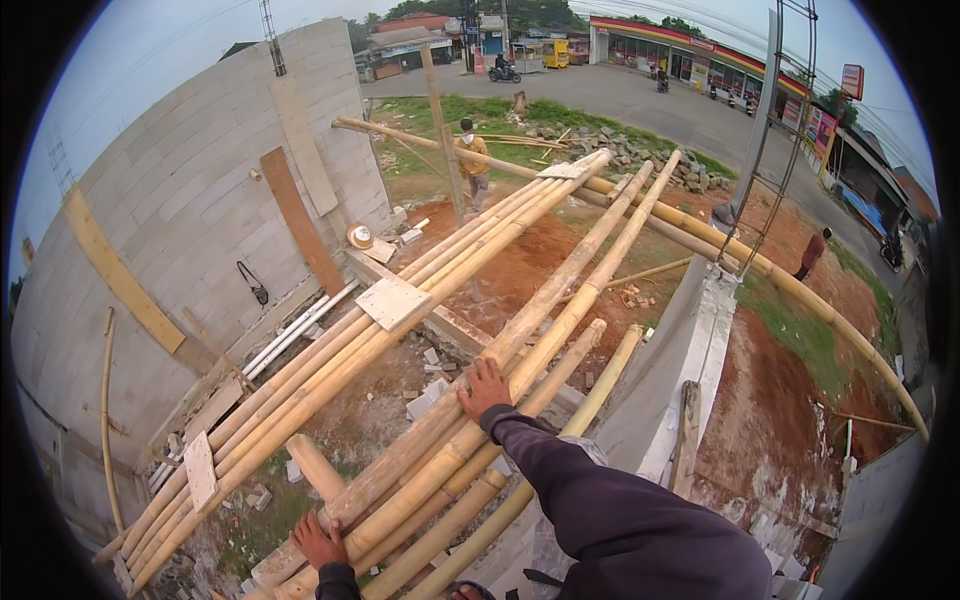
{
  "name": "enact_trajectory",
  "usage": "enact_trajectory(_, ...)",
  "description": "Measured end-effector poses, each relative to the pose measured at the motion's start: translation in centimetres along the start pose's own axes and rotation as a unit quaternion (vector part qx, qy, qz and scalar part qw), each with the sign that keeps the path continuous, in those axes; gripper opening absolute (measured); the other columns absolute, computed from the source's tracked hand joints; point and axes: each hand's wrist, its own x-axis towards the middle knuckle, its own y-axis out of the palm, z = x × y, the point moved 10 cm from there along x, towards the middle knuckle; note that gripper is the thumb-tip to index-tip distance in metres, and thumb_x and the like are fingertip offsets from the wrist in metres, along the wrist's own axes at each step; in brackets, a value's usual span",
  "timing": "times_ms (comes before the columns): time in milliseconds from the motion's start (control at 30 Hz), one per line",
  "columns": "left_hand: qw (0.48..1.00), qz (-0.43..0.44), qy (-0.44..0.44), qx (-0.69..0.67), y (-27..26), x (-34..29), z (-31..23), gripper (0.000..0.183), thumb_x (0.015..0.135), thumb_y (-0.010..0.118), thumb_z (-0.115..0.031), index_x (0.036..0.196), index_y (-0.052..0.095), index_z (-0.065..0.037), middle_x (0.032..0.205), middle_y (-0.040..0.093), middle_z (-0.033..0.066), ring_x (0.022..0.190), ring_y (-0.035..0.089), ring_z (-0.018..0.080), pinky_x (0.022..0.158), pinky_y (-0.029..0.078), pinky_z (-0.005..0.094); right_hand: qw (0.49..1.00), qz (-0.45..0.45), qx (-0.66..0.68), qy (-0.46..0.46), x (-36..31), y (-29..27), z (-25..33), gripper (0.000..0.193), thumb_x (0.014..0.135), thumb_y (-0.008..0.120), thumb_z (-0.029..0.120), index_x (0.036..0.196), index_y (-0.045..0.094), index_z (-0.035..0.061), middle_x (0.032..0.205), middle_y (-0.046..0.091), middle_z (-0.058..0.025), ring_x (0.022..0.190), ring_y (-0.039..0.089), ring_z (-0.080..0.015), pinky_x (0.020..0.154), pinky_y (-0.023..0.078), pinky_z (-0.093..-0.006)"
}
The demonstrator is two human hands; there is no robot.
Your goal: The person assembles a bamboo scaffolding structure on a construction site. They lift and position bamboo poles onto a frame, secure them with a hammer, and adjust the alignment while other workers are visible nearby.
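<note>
My right hand [484, 388] grips the top of a thick bamboo pole [415, 440], its fingers curled over the rounded side. Lower down, my left hand [319, 541] is bent over the same pole near its close end. Beside it lie more bamboo poles [570, 372], running from below me toward the far right. A short bamboo piece [316, 466] sticks out from under the pole near my left hand. The undersides of the poles and parts of my fingers are hidden.
Left of me, a bundled bamboo walkway [450, 270] carries flat boards [393, 302]. A block wall [210, 190] stands beyond it; a concrete wall top [690, 350] lies right. Rubble and red soil [520, 260] are below. Two people [470, 155] [814, 255] stand on the ground.
</note>
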Motion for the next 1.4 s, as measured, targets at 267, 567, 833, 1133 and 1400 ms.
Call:
enact_trajectory(267, 1.000, -0.009, -0.004, 0.002, 0.2, -0.2, 0.4, 0.053, 0.088, 0.065, -0.035, 0.130, 0.054, -0.005, 0.128, 0.054, 0.0163, 0.129, 0.044, 0.0352, 0.119, 0.018, 0.0558, 1.000, -0.011, -0.015, -0.005, -0.2, -0.2, 0.2, 0.052, 0.096, 0.052, 0.044, 0.134, 0.056, 0.0076, 0.153, 0.037, -0.0143, 0.146, 0.025, -0.0359, 0.109, 0.035, -0.0568)
enact_trajectory(567, 1.000, -0.025, 0.017, 0.006, 0.0, -0.1, 0.0, 0.053, 0.088, 0.063, -0.035, 0.129, 0.054, -0.003, 0.125, 0.055, 0.0175, 0.124, 0.047, 0.0354, 0.117, 0.022, 0.0552, 1.000, -0.018, 0.004, -0.007, -0.1, -0.1, 0.0, 0.054, 0.093, 0.054, 0.043, 0.135, 0.056, 0.0082, 0.152, 0.037, -0.0128, 0.146, 0.025, -0.0344, 0.108, 0.035, -0.0549)
enact_trajectory(833, 0.999, -0.032, 0.026, 0.016, 0.1, -0.1, 0.1, 0.053, 0.088, 0.063, -0.036, 0.129, 0.054, -0.002, 0.124, 0.055, 0.0188, 0.123, 0.047, 0.0372, 0.117, 0.022, 0.0544, 1.000, 0.000, 0.010, -0.001, -0.1, 0.0, 0.0, 0.054, 0.095, 0.052, 0.043, 0.137, 0.054, 0.0083, 0.154, 0.035, -0.0134, 0.147, 0.023, -0.0337, 0.109, 0.034, -0.0552)
enact_trajectory(1133, 0.999, -0.026, 0.017, 0.024, 0.3, 0.0, 0.4, 0.053, 0.092, 0.059, -0.040, 0.128, 0.054, -0.002, 0.125, 0.055, 0.0196, 0.123, 0.047, 0.0383, 0.116, 0.022, 0.0552, 1.000, 0.006, -0.002, 0.000, 0.0, 0.2, 0.1, 0.055, 0.095, 0.052, 0.043, 0.137, 0.053, 0.0078, 0.154, 0.034, -0.0131, 0.148, 0.022, -0.0341, 0.110, 0.033, -0.0554)
enact_trajectory(1400, 0.998, -0.039, 0.040, 0.009, 0.9, 0.2, 1.3, 0.051, 0.101, 0.043, -0.042, 0.126, 0.055, 0.000, 0.122, 0.056, 0.0217, 0.118, 0.050, 0.0394, 0.113, 0.025, 0.0549, 1.000, 0.012, -0.013, -0.008, 0.2, 0.0, 0.5, 0.048, 0.096, 0.051, 0.041, 0.131, 0.056, 0.0074, 0.149, 0.040, -0.0143, 0.144, 0.030, -0.0357, 0.110, 0.029, -0.0614)
